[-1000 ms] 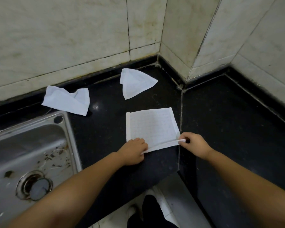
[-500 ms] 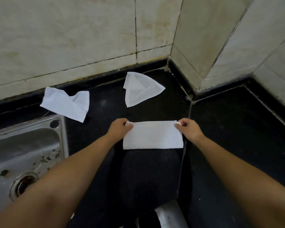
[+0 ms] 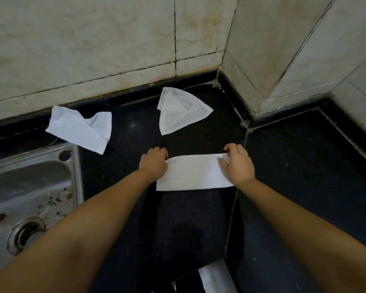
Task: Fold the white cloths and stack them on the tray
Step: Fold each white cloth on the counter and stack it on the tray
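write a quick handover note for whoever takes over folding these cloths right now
Left hand: pressing the left end of the folded cloth on the black counter.
Right hand: on its right end, fingers at the far corner.
Done: this cloth lies folded into a flat strip.
Left: fold it further if wanted. Two more cloths wait, a crumpled cloth by the sink and a cone-shaped cloth near the wall corner.
No tray is in view, and nothing is stacked yet.
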`<state>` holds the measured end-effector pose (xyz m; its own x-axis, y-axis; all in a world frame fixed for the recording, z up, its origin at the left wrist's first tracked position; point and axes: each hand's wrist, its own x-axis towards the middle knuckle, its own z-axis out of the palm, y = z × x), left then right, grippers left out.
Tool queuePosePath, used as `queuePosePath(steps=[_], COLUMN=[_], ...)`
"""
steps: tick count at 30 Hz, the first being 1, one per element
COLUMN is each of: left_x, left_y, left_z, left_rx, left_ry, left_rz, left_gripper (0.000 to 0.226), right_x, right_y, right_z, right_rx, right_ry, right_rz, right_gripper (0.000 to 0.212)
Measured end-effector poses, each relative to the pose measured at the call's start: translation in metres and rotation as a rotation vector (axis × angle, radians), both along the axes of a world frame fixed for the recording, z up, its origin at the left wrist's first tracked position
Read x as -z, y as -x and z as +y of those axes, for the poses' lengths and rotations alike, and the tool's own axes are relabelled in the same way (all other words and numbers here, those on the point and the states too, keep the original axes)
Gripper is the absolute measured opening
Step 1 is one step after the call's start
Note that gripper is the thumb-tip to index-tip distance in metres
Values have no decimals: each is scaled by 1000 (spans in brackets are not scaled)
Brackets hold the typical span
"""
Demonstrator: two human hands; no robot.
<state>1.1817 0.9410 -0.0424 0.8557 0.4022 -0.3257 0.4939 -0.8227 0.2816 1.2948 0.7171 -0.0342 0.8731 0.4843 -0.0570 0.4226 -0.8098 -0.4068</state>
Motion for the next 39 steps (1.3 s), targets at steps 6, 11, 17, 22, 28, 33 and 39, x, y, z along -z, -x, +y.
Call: queuePosePath(steps=[6, 11, 17, 22, 28, 33, 39], left_x=[-8, -8, -9, -15, -43, -46, -27], left_y=[36, 70, 88, 82, 45, -6, -60], left_z=[-4, -3, -3, -5, -14, -30, -56], left_rx=[-61, -334, -431, -402, -504, -358, -188], left_ry=[267, 596, 637, 696, 1126, 1098, 620], left_rz=[35, -13, -1, -100, 12, 8, -13], left_gripper=[16, 6, 8, 19, 16, 19, 15], right_x=[-10, -5, 10, 1, -19, -18, -8], right_y=[72, 150, 183, 177, 142, 89, 45], right_z=[16, 42, 43, 48, 24, -1, -20], right_rx=[-317, -520, -523, -340, 31, 149, 223], right_ry=[-89, 9, 228, 37, -202, -143, 22], right_rz=[60, 42, -78, 81, 258, 204, 186], right_gripper=[15, 29, 36, 16, 16, 17, 20])
